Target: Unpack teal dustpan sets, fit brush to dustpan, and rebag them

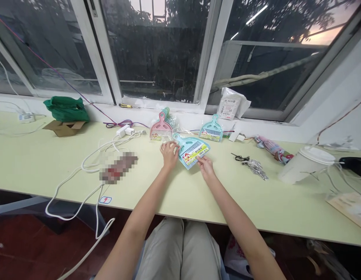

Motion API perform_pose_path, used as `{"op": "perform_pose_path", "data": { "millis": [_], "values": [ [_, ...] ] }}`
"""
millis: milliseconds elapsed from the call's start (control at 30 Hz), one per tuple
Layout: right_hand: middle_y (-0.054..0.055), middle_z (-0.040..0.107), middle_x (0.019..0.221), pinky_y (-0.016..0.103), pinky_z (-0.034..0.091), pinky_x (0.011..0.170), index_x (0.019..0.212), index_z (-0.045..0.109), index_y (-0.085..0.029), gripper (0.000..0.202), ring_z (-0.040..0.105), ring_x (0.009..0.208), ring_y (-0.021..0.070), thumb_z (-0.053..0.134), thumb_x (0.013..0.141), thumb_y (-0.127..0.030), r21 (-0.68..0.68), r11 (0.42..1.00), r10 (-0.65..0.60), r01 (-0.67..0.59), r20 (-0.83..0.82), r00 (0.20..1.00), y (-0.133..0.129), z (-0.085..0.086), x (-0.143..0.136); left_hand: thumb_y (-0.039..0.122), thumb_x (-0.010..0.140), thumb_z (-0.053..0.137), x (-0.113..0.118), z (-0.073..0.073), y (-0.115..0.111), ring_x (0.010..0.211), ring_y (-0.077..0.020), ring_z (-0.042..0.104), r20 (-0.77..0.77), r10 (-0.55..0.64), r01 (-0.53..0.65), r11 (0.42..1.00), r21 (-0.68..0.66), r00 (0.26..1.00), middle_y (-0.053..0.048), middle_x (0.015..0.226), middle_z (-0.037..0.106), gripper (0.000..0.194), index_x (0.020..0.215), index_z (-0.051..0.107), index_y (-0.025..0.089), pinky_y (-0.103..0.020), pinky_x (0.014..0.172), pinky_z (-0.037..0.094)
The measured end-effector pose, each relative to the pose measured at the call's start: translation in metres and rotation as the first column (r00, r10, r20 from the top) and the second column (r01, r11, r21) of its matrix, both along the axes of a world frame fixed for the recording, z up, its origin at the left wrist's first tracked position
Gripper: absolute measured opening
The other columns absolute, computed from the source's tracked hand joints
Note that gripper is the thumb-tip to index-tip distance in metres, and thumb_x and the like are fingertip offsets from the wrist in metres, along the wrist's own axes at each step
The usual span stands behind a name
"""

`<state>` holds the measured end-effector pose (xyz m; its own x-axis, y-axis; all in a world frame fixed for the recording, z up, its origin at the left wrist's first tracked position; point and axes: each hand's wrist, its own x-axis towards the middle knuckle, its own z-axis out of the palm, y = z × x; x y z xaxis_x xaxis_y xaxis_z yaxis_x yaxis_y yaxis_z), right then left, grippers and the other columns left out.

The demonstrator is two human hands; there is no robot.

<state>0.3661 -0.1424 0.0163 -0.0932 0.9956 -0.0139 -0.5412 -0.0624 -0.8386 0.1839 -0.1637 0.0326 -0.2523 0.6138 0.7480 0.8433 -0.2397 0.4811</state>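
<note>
A light blue dustpan with a small brush and a yellow-green label (192,151) is tilted above the table, its handle pointing to the upper left. My left hand (169,152) is closed at its left side, near the handle. At the lower right edge, my right hand (206,166) pinches the label and pan between thumb and fingers. Behind my left hand, a pink dustpan set (161,127) stands in front of several green ones in clear wrapping. Another light blue set (212,129) leans by the wall to the right.
White cables (82,165) loop over the left of the table (244,206). A green bag (66,109) sits on a cardboard box (63,128) at the back left. Keys (254,167), a folded umbrella (273,149) and a white cup (305,165) are at the right.
</note>
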Motion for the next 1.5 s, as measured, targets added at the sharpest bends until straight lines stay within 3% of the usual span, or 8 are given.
{"op": "perform_pose_path", "data": {
  "millis": [200, 333, 433, 667, 1000, 1200, 1367, 1500],
  "values": [
    [0.004, 0.073, 0.101, 0.028, 0.059, 0.085, 0.091, 0.066, -0.018, 0.032, 0.068, 0.100, 0.0190, 0.076, 0.061, -0.016, 0.073, 0.995, -0.062, 0.065, -0.046, 0.997, 0.001, 0.003, 0.000, 0.055, 0.078, 0.064, -0.008, 0.012, 0.005, 0.144, -0.0259, 0.022, 0.702, -0.010, -0.115, 0.985, 0.131, 0.712, -0.013, 0.154, 0.020, 0.077, 0.141, 0.031, 0.025, -0.042, 0.114, 0.027],
    [0.005, 0.073, 0.101, 0.029, 0.059, 0.083, 0.091, 0.066, -0.019, 0.033, 0.068, 0.098, 0.0195, 0.077, 0.060, -0.019, 0.093, 0.995, -0.031, 0.031, -0.005, 1.000, -0.003, 0.007, 0.000, 0.055, 0.087, 0.051, -0.011, 0.010, 0.013, 0.122, -0.0232, 0.054, 0.935, -0.289, 0.500, 0.852, 0.153, 0.206, -0.012, 0.133, 0.054, 0.057, 0.133, 0.042, 0.023, -0.036, 0.096, 0.047],
    [0.007, 0.074, 0.098, 0.030, 0.059, 0.081, 0.090, 0.067, -0.018, 0.034, 0.069, 0.095, 0.0211, 0.079, 0.059, -0.023, 0.115, 0.993, -0.008, 0.001, 0.055, 0.998, -0.008, 0.011, -0.001, 0.043, 0.077, 0.069, 0.000, 0.005, 0.011, 0.102, -0.0228, 0.065, 0.937, -0.341, 0.703, 0.683, 0.198, 0.067, -0.009, 0.112, 0.067, 0.050, 0.118, 0.057, 0.018, -0.035, 0.088, 0.051],
    [0.006, 0.072, 0.105, 0.029, 0.056, 0.086, 0.098, 0.065, -0.020, 0.040, 0.066, 0.104, 0.0193, 0.078, 0.062, -0.031, 0.184, 0.972, -0.153, 0.145, 0.032, 0.988, -0.013, 0.015, -0.005, 0.039, 0.071, 0.077, 0.027, 0.004, 0.000, 0.105, -0.0249, 0.065, 0.940, -0.339, 0.831, 0.514, 0.213, -0.031, -0.010, 0.114, 0.069, 0.052, 0.115, 0.060, 0.018, -0.039, 0.097, 0.047],
    [0.004, 0.074, 0.093, 0.028, 0.058, 0.079, 0.086, 0.063, -0.019, 0.036, 0.069, 0.093, 0.0192, 0.080, 0.055, -0.020, 0.080, 0.995, -0.057, 0.052, 0.053, 0.997, 0.000, 0.014, 0.004, 0.029, 0.063, 0.083, 0.033, 0.006, -0.005, 0.111, -0.0293, 0.062, 0.927, -0.375, 0.829, 0.521, 0.204, 0.007, -0.011, 0.116, 0.068, 0.054, 0.112, 0.062, 0.016, -0.043, 0.101, 0.044],
    [0.004, 0.072, 0.104, 0.027, 0.057, 0.081, 0.095, 0.063, -0.021, 0.037, 0.067, 0.100, 0.0182, 0.076, 0.060, -0.022, 0.123, 0.977, -0.169, 0.172, -0.033, 0.985, -0.002, 0.014, 0.003, 0.030, 0.067, 0.081, 0.055, -0.002, -0.006, 0.112, -0.0278, 0.062, 0.954, -0.294, 0.920, 0.353, 0.168, -0.061, -0.012, 0.120, 0.066, 0.055, 0.117, 0.061, 0.019, -0.043, 0.099, 0.045],
    [0.004, 0.071, 0.105, 0.026, 0.056, 0.083, 0.098, 0.062, -0.022, 0.040, 0.067, 0.101, 0.0169, 0.076, 0.060, -0.021, 0.114, 0.981, -0.153, 0.154, -0.016, 0.988, -0.003, 0.013, 0.002, 0.036, 0.072, 0.076, 0.058, -0.001, -0.003, 0.117, -0.0252, 0.059, 0.913, -0.405, 0.757, 0.578, 0.305, -0.059, -0.008, 0.115, 0.068, 0.050, 0.117, 0.060, 0.021, -0.040, 0.103, 0.043],
    [0.003, 0.072, 0.103, 0.024, 0.056, 0.080, 0.098, 0.062, -0.022, 0.038, 0.068, 0.097, 0.0157, 0.075, 0.062, -0.022, 0.109, 0.970, -0.216, 0.216, -0.014, 0.976, -0.003, 0.011, 0.000, 0.032, 0.070, 0.077, 0.060, -0.007, -0.001, 0.112, -0.0252, 0.061, 0.935, -0.350, 0.779, 0.572, 0.258, -0.052, -0.008, 0.115, 0.068, 0.050, 0.114, 0.058, 0.019, -0.041, 0.101, 0.045]
  ]
}}
